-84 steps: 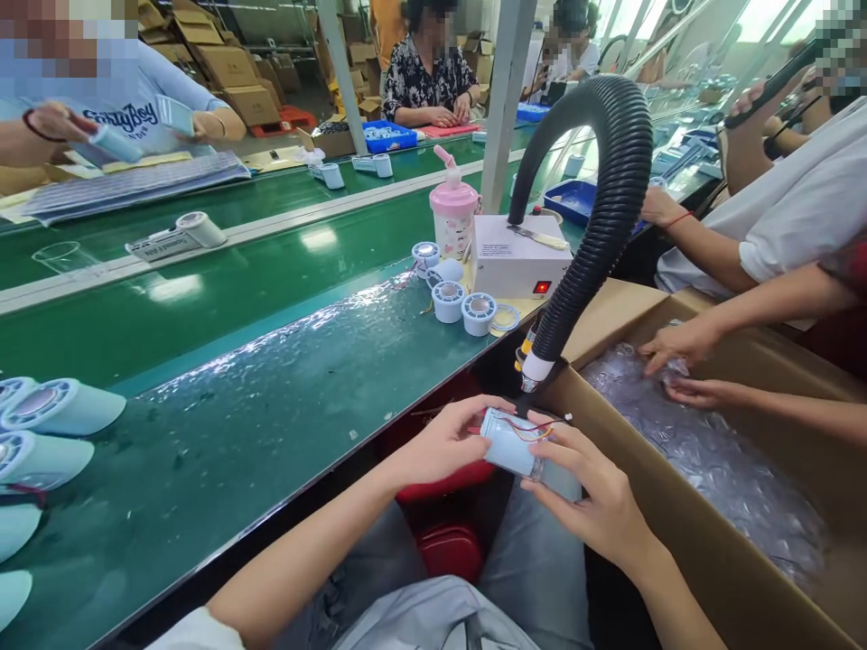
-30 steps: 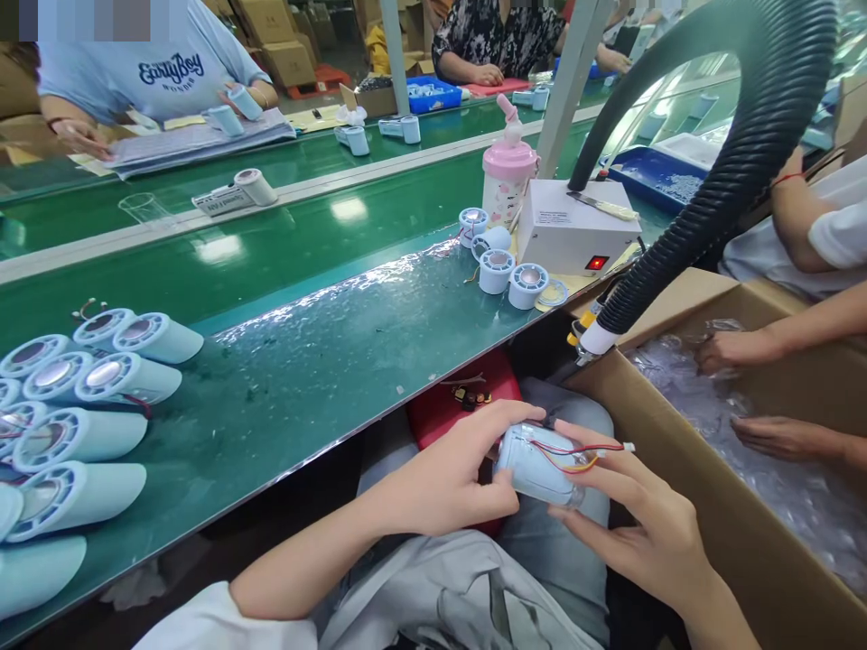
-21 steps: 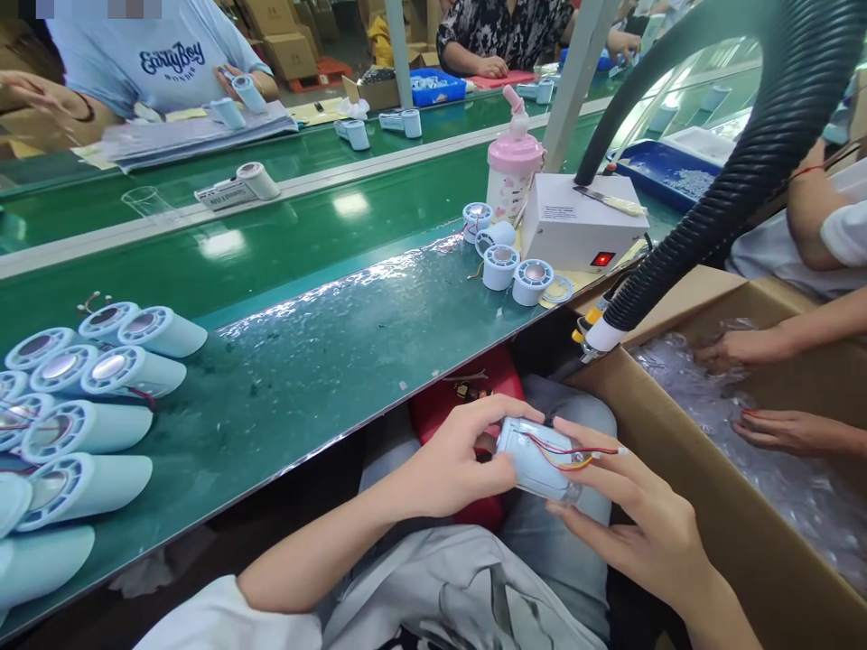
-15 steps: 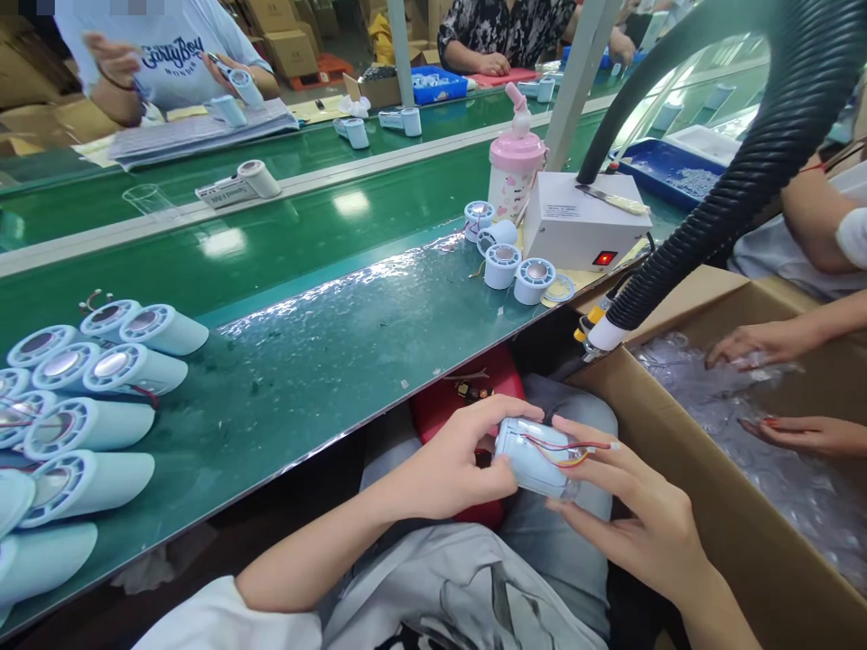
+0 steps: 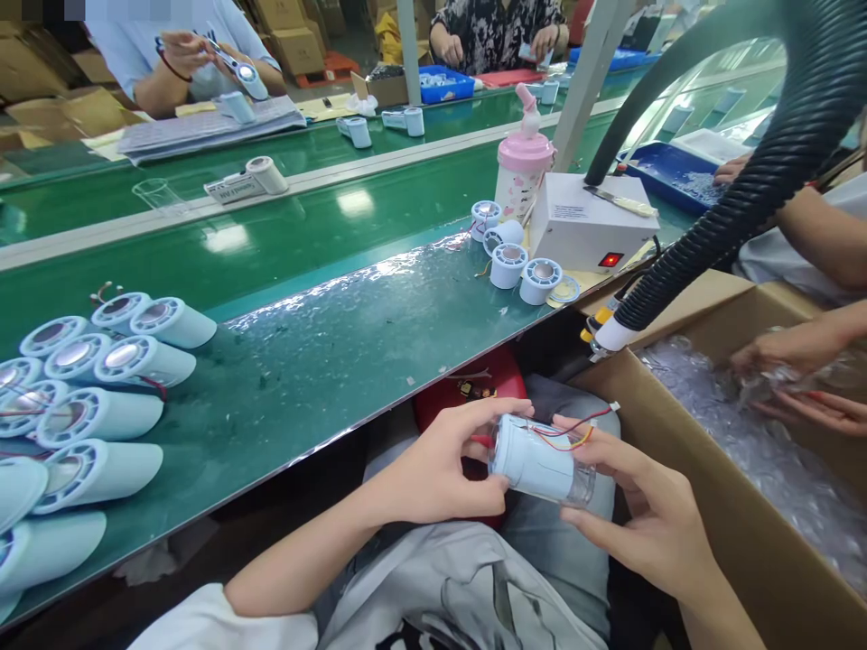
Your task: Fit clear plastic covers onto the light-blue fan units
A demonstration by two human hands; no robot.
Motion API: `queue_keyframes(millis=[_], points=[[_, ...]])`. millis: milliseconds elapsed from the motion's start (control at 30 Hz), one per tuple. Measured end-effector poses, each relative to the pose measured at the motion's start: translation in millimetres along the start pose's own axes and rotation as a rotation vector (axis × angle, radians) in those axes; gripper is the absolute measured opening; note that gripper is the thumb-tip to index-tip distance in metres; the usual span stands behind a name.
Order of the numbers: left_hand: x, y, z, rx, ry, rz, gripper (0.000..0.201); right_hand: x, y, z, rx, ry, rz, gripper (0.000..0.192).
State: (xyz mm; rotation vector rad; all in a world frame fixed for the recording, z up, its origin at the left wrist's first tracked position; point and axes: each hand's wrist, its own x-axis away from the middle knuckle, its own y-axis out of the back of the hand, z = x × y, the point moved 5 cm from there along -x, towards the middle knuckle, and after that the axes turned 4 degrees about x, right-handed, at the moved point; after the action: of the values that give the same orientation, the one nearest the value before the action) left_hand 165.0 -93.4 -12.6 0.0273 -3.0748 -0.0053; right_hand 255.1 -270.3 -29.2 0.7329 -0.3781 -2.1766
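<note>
Above my lap, both hands hold a light-blue cylindrical fan housing (image 5: 535, 460) that sits inside a clear plastic sleeve (image 5: 581, 486). My left hand (image 5: 453, 460) grips its left end between thumb and fingers. At the sleeve's right end, my right hand (image 5: 643, 496) pinches with thumb below and fingers above. Red and yellow wires (image 5: 569, 433) with a small white connector lie along the top of the housing and stick out over my right fingers. The inner parts of the housing are hidden.
Several similar blue housings (image 5: 101, 415) stand at the bench's left, others (image 5: 540, 280) near a white box (image 5: 589, 221) and a pink-lidded cup (image 5: 525, 171). A black hose (image 5: 718, 217) arches over a carton (image 5: 711, 469) of clear plastic pieces, where another person's hands reach.
The housing has turned slightly in my hands, and more of the clear sleeve shows at its right end. The wires now point up. The neighbour's hands in the carton have drawn together.
</note>
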Motion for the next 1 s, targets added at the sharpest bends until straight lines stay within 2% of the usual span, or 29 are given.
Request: queue_keyframes(millis=[133,367,533,633,700,800,900,1000], points=[[4.7,5.9,1.4,0.063,-0.010,-0.021,0.062,1.8,4.2,0.5,0.015,0.004,-0.045,0.041],[8.4,2.9,0.6,0.068,0.009,0.070,0.063,-3.4,-6.2,8.2,0.046,0.038,0.057,0.043],[8.7,2.6,0.6,0.125,0.020,0.062,0.070,-6.6,-10.1,8.4,0.015,0.026,0.084,0.042],[8.6,2.1,2.4,0.144,0.042,0.060,0.068,-5.4,-9.7,5.2,0.003,-0.006,0.086,0.042],[9.6,6.6,2.4,0.159,0.037,0.024,0.065,-3.0,-5.4,2.1,-0.011,-0.025,0.056,0.043],[16.8,22.8,5.1,0.146,0.028,-0.094,0.059,4.6,3.4,-6.1,0.014,-0.023,-0.038,0.041],[39.3,33.8,24.7,0.147,0.115,-0.188,0.048,13.3,-6.8,-19.9,0.138,0.059,-0.052,0.039],[80.7,25.1,74.7,0.356,0.394,-0.323,0.026,17.1,-47.3,-28.5,0.015,0.253,0.033,0.036]])
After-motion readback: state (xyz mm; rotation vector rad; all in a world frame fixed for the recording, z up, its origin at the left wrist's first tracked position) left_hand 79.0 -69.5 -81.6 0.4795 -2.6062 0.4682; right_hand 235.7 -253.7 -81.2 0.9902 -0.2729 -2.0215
